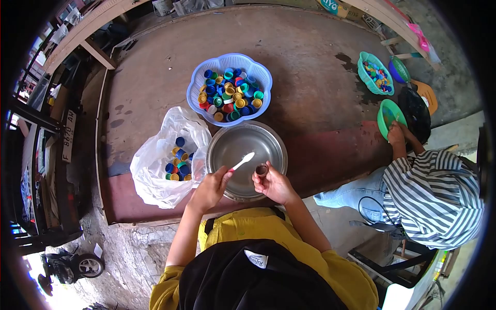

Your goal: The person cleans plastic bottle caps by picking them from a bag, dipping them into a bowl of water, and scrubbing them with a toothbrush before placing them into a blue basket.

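My left hand is closed around the handle of a toothbrush, its white bristle end pointing up and right. In my right hand a small dark brown bottle cap is pinched, its hollow side facing up. Both hands are over a round metal basin, which looks to hold some water. Behind the basin stands a blue-purple plastic basket full of bottle caps in several colours. To the left, an open white plastic bag contains more blue, yellow and green caps.
A co-worker in a striped shirt sits at the right, hands at a green bowl. Beyond it are a turquoise basket of colourful pieces and a black bag. The wooden tabletop has wet patches.
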Available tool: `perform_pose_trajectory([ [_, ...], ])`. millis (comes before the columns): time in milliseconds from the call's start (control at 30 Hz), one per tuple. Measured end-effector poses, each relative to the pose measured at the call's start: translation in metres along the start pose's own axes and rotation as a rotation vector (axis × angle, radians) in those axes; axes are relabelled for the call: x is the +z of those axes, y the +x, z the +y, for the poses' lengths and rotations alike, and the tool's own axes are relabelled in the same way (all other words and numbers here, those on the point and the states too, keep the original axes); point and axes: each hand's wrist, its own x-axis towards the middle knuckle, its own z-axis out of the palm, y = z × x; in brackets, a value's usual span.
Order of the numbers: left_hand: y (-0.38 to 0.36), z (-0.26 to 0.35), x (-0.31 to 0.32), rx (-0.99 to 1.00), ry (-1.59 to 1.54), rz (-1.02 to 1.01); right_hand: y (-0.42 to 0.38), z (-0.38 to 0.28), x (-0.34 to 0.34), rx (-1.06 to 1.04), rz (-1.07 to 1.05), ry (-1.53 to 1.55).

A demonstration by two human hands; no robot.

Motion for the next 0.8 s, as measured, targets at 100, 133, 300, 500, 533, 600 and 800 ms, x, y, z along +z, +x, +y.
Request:
perform_pose_trajectory([
  [100,-0.005,0.005,-0.004,0.054,-0.062,-0.012,0.000,0.001,0.014,-0.190,0.179,-0.162],
  [133,-0.006,0.005,-0.003,0.044,-0.069,-0.036,0.001,0.001,0.020,-0.279,0.272,-0.245],
  [300,-0.007,0.008,-0.009,-0.012,-0.128,-0.004,0.003,-0.005,0.009,-0.658,0.319,-1.093],
  [500,-0.007,-0.006,0.007,0.057,0.016,-0.017,-0.003,-0.010,0.033,-0.881,0.357,-1.462],
  [533,-0.006,-0.007,0.004,0.041,0.039,0.044,-0.002,-0.012,0.030,-0.955,0.326,-1.571],
  [600,-0.006,-0.005,-0.004,0.036,-0.002,0.053,-0.003,-0.013,0.030,-0.969,0.339,-1.578],
  [800,-0.007,-0.009,0.003,0.038,0.036,0.039,-0.004,-0.013,0.030,-1.001,0.370,-1.649],
])
